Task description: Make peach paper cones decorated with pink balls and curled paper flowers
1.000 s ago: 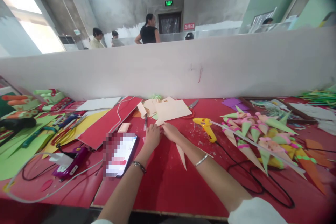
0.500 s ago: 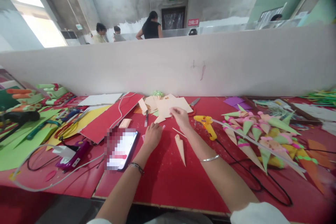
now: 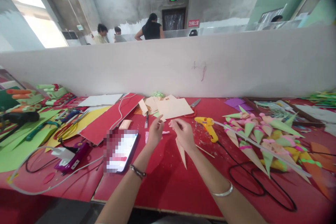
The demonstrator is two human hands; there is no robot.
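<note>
My left hand [image 3: 155,131] is raised over the red table with its fingers apart, and nothing shows in it. Pink paper strips [image 3: 165,132] lie beside and behind that hand. Facing it, my right hand [image 3: 183,132] has thumb and fingertips pinched together; whatever is between them is too small to make out. Below the right hand lies a peach paper cone [image 3: 182,155], its upper end partly covered by the hand. A thin stick [image 3: 206,151] rests on the table by my right wrist.
A yellow glue gun [image 3: 207,126] with a black cord lies right, beside a pile of finished paper cones [image 3: 252,129]. Peach paper sheets [image 3: 174,107], scissors [image 3: 194,103] and a cutter [image 3: 146,120] lie ahead. A phone [image 3: 123,154] and purple power strip [image 3: 72,157] are left.
My left hand has lifted away from the pink strip, its fingers now apart. My right hand has come down and closer to me, over the top of the cone. More of the stick shows.
</note>
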